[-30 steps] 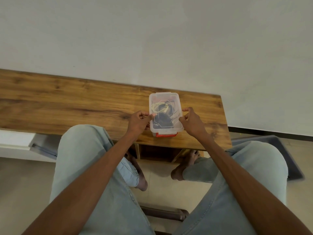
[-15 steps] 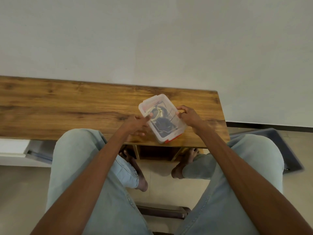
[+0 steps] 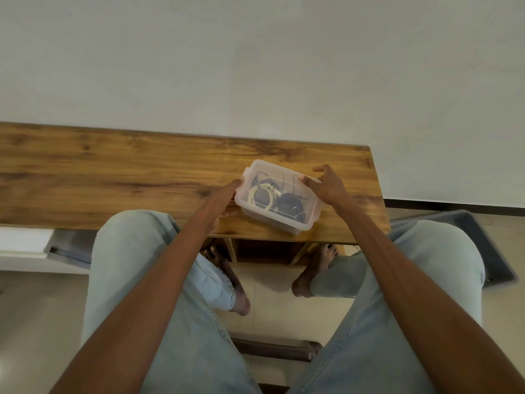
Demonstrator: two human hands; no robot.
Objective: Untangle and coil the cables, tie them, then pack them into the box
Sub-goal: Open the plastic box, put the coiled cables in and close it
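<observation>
Both hands (image 3: 326, 184) forward, fingers extended

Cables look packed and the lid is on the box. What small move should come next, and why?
Probably press the lid down at its ends. The clear box sits skewed on the table, coils inside; left hand and right hand flank it, neither curled round it.

Cables (image 3: 274, 196) blur behind the box's (image 3: 295, 227) cloudy lid.

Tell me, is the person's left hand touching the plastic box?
Touching. The head view shows the left hand's fingertips meeting the left end of the box.
</observation>
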